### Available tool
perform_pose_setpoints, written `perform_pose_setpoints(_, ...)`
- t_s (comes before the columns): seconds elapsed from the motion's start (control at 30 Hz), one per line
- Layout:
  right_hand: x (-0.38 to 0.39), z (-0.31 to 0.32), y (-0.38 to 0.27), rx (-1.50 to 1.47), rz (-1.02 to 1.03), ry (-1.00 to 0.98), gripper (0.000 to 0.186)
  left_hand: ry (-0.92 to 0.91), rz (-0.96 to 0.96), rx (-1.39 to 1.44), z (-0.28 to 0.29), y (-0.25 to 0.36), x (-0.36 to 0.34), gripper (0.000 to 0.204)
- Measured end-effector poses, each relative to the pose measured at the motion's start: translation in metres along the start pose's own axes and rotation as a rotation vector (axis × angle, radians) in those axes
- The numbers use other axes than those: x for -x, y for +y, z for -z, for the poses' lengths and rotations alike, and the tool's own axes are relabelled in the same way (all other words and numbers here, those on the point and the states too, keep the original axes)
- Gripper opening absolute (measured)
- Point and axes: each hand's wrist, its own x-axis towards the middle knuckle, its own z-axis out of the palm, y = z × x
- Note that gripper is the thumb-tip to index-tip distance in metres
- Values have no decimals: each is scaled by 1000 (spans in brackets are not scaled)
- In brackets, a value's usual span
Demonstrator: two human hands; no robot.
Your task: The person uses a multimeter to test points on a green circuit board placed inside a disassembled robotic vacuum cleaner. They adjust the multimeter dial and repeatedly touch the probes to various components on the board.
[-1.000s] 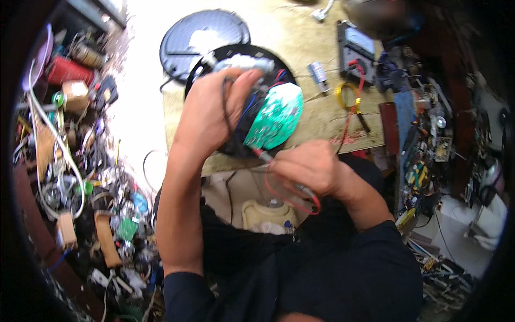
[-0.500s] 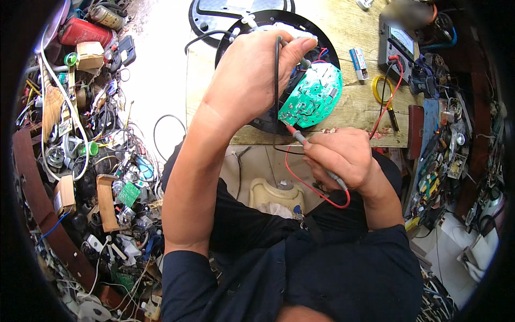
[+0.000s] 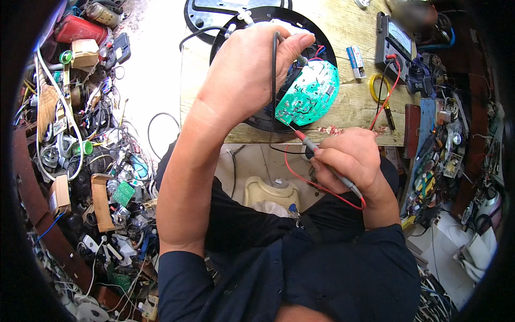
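A green circuit board lies in a round black housing on the bench. Above the housing, my left hand is closed on a black test probe, its tip reaching down by the board's upper side; exactly where it touches is hard to see. The black lead loops down from this hand. In my right hand, fingers pinch a red test probe. Its thin tip is at the board's lower edge; contact cannot be made out. The red lead curves back beneath that hand.
An analog multimeter stands at the bench's far right, leads plugged in. Nearby are a small blue-and-white box and a yellow ring of wire or tape. A black cover lies behind the housing. Piled electronic parts flank both sides.
My right hand has drawn slightly right and toward me, with the red probe's tip now at the board's lower edge. My left hand stays over the housing. The whole view has shifted slightly.
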Motion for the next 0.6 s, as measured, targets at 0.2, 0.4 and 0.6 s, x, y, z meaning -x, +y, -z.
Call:
perform_pose_setpoints(0.2, 3, 1, 2, 26, 6, -1, 33, -27, 17, -48, 4, 7, 0, 38)
perform_pose_setpoints(0.4, 7, -1, 4, -18, 11, -14, 33, -37, -12, -30, 3, 3, 0, 33)
perform_pose_setpoints(0.6, 4, -3, 4, -24, 11, -18, 33, -38, -10, -9, 3, -2, 2, 30)
